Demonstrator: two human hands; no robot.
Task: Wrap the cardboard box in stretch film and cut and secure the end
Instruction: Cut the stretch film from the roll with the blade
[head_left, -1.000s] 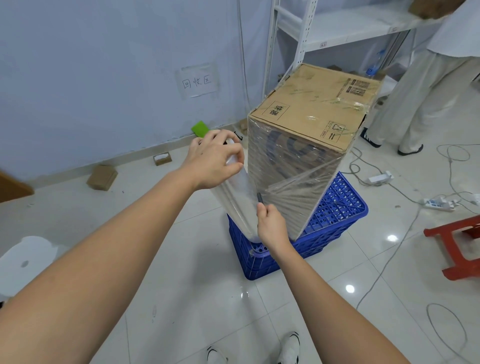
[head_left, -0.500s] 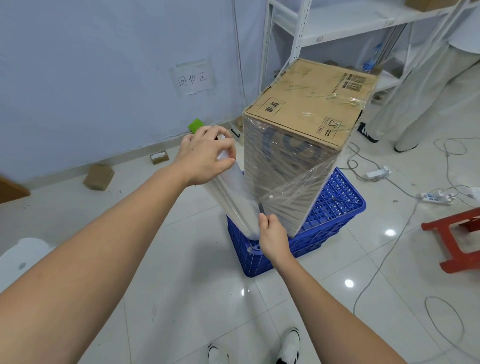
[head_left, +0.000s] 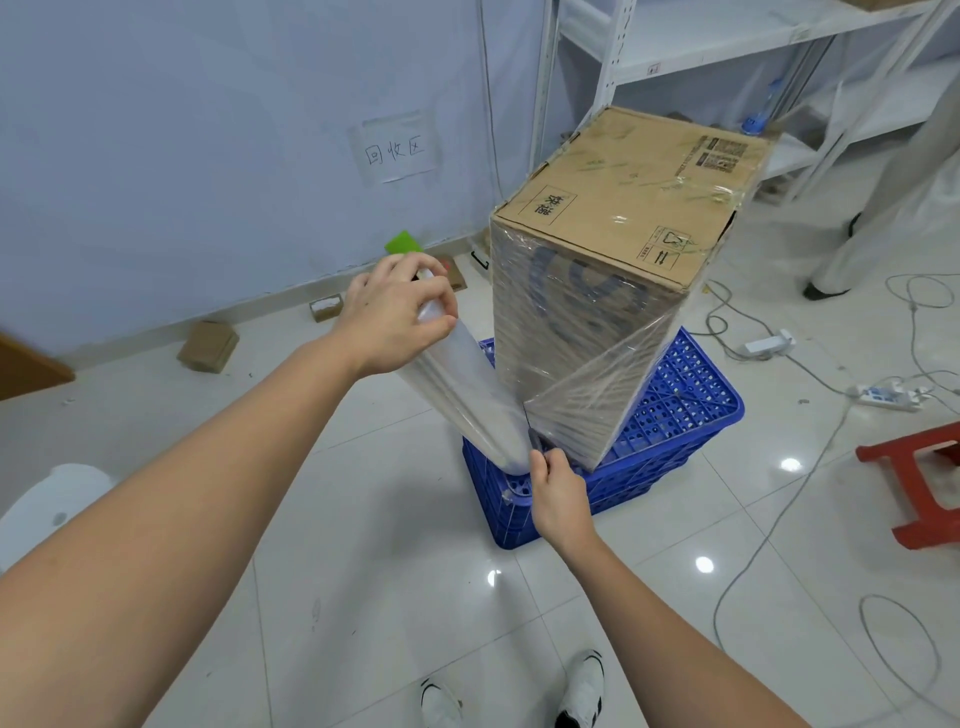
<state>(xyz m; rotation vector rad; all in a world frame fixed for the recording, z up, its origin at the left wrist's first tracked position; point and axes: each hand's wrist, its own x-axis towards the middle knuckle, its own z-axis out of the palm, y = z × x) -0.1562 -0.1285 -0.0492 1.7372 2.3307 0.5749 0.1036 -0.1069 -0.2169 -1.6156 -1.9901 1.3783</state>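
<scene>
Cardboard box stands on end on the blue plastic crate, sitting toward the crate's left/near side, leaning a bit, top face bare, side faces already covered in stretch film. Left hand is curled round the top end of the film roll, which hangs diagonally down toward the crate's near-left corner. A taut sheet of film runs from the roll's lower end across to the box's near lower corner. Right hand is low at that spot, fingers pinched on something at the film edge; a thin dark line rises from the fingers, could be a blade, can't tell for sure. Judgement: wrapping looks done, this is the cut step, with the film stretched between roll and box so it can be severed. Next move needs tension held on the roll while the cut goes through the full sheet width, then the loose tail pressed flat onto the wrapped face so it clings. Risks: film bunching into a rope instead of parting cleanly, and the tall box tipping on the crate if pulled sideways.
</scene>
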